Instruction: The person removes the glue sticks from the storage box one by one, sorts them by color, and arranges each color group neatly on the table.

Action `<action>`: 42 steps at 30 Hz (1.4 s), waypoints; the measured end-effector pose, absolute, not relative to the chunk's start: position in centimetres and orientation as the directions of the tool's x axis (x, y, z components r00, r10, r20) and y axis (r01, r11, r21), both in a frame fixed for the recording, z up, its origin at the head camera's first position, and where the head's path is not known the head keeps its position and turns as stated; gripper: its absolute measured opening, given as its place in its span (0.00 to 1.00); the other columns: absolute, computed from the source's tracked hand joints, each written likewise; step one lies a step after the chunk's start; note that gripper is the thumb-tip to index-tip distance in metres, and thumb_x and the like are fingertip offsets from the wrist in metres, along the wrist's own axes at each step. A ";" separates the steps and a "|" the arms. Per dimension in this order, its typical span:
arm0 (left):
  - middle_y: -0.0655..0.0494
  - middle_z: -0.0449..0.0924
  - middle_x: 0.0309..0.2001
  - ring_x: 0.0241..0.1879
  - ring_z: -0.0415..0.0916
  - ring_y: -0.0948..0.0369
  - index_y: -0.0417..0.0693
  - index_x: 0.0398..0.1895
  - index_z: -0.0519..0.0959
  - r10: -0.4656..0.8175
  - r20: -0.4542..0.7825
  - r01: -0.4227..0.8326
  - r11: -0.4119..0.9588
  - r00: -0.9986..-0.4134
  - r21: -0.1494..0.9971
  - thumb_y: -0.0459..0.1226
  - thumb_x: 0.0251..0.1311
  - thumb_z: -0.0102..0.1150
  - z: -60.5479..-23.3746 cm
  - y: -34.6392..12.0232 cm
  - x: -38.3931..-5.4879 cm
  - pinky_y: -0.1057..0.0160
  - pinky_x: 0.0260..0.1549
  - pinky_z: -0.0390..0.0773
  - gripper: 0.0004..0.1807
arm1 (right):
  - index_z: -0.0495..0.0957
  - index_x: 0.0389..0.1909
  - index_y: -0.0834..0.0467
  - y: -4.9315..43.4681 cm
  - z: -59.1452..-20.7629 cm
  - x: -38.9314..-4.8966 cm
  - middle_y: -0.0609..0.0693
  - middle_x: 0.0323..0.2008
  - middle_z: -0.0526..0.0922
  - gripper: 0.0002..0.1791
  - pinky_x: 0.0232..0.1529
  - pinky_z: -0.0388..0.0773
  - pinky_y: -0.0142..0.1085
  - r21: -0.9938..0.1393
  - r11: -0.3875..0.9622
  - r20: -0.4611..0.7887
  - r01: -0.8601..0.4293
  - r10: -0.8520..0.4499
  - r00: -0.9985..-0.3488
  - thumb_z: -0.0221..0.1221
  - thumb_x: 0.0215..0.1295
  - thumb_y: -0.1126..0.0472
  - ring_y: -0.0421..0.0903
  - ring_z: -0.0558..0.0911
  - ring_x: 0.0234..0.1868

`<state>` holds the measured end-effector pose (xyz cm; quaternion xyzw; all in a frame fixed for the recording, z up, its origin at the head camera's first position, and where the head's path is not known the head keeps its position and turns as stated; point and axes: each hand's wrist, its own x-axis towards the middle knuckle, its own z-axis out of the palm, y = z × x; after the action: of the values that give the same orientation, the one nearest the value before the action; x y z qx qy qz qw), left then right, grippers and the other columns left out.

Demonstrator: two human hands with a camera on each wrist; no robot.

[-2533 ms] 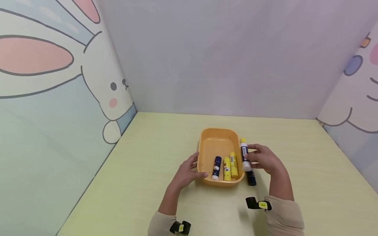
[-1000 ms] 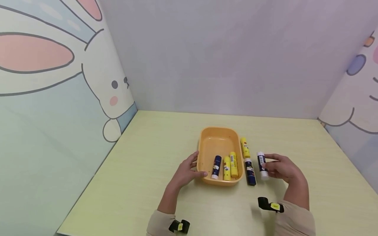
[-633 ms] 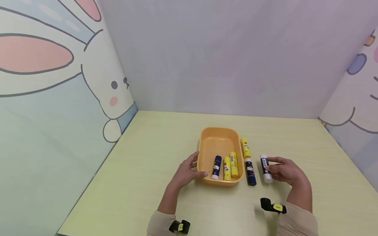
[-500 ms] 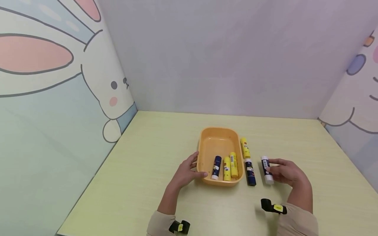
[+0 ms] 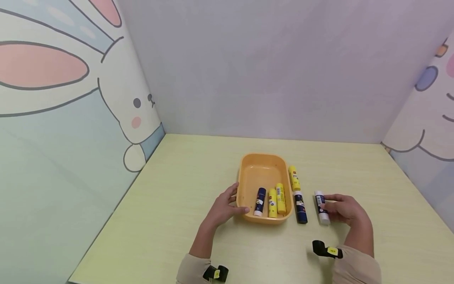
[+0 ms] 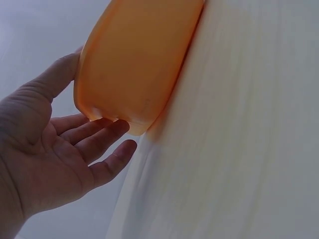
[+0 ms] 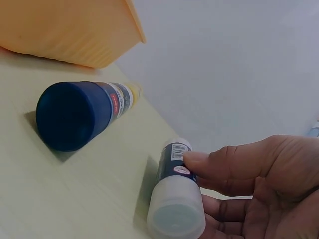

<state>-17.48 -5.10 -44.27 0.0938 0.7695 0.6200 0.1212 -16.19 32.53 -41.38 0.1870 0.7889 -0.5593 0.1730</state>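
Note:
My left hand (image 5: 223,207) grips the near left corner of an orange plastic basket (image 5: 264,158), thumb over the rim and fingers along the outer wall. Inside lie a navy glue stick (image 5: 260,199) with a white end and two yellow glue sticks (image 5: 272,203). My right hand (image 5: 347,209) pinches a navy-labelled glue stick (image 5: 321,208) with white ends, low over the table right of the basket. In the right wrist view the thumb presses its label (image 7: 177,159). Between basket and hand lie a navy-capped glue stick (image 5: 300,209) and a yellow one (image 5: 294,177), end to end.
The pale yellow table (image 5: 184,177) runs back to a plain lilac wall (image 5: 262,71). Side walls with cartoon rabbit drawings (image 5: 124,98) bound it left and right. Each wrist wears a black camera (image 5: 326,249).
My right hand has carried the white-ended glue stick from beside the basket's rim to the right, then lowered it towards the table. My left hand and the basket have stayed put.

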 end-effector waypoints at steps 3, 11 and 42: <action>0.47 0.63 0.64 0.58 0.67 0.49 0.50 0.71 0.56 0.290 -0.077 -0.011 0.224 -0.954 0.974 0.38 0.44 0.74 -44.3 -5.1 -17.4 0.55 0.48 0.73 0.50 | 0.60 0.62 0.72 32.4 -41.4 -16.3 0.58 0.39 0.74 0.37 0.34 0.77 0.39 -0.803 0.346 -0.478 0.486 0.113 -0.871 0.65 0.57 0.62 0.49 0.75 0.32; 0.48 0.63 0.65 0.58 0.66 0.49 0.51 0.71 0.56 0.284 -0.074 -0.004 0.240 -0.956 0.971 0.39 0.44 0.74 -44.3 -5.1 -17.4 0.54 0.49 0.73 0.50 | 0.61 0.62 0.72 32.0 -41.4 -16.5 0.59 0.40 0.73 0.35 0.34 0.77 0.39 -0.774 0.394 -0.483 0.496 0.139 -0.865 0.64 0.58 0.60 0.50 0.74 0.33; 0.48 0.63 0.64 0.58 0.67 0.49 0.51 0.71 0.56 0.288 -0.069 0.001 0.235 -0.955 0.972 0.39 0.43 0.74 -44.4 -5.1 -17.3 0.54 0.49 0.73 0.50 | 0.55 0.64 0.72 32.1 -38.8 -16.0 0.52 0.29 0.73 0.36 0.31 0.74 0.38 -0.755 0.490 -0.419 0.436 0.151 -0.895 0.59 0.62 0.59 0.46 0.73 0.30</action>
<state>-17.33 -5.14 -44.36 0.0928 0.7769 0.6115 0.1173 -15.98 32.05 -38.76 0.1726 0.8499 -0.4746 0.1502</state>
